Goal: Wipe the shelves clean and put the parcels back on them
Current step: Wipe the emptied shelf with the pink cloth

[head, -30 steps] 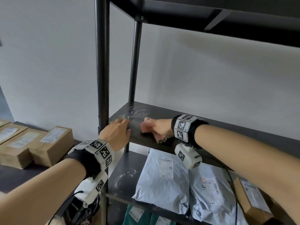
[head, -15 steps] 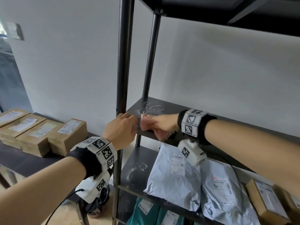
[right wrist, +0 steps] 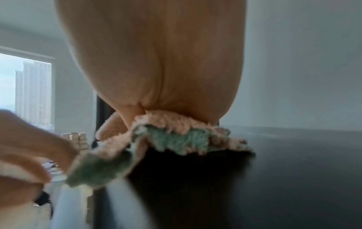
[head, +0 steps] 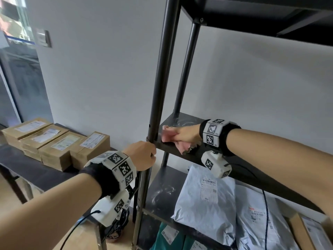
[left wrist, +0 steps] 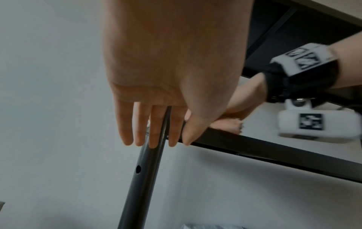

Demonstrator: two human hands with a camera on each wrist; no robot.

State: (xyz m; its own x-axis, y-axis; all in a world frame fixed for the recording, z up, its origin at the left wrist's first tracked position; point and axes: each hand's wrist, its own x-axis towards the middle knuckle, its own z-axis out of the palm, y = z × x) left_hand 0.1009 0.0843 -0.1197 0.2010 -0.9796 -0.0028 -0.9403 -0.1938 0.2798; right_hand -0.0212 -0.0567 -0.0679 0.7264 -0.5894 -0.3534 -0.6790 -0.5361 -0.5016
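My forearms are bare; each wrist wears a black band (head: 100,177) ringed with white blocks bearing black square markers; beneath each hangs a white camera pod (head: 215,164), also marked, trailing a thin black cable (head: 264,201).

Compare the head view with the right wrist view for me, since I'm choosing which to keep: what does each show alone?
Head only: brown cardboard boxes on the dark side table, grey plastic mailers on the lower shelf, left hand holding the black metal upright.
Right wrist only: the cloth's green underside, a window.
Both: right hand pressing the pink fluffy cloth on the black shelf.
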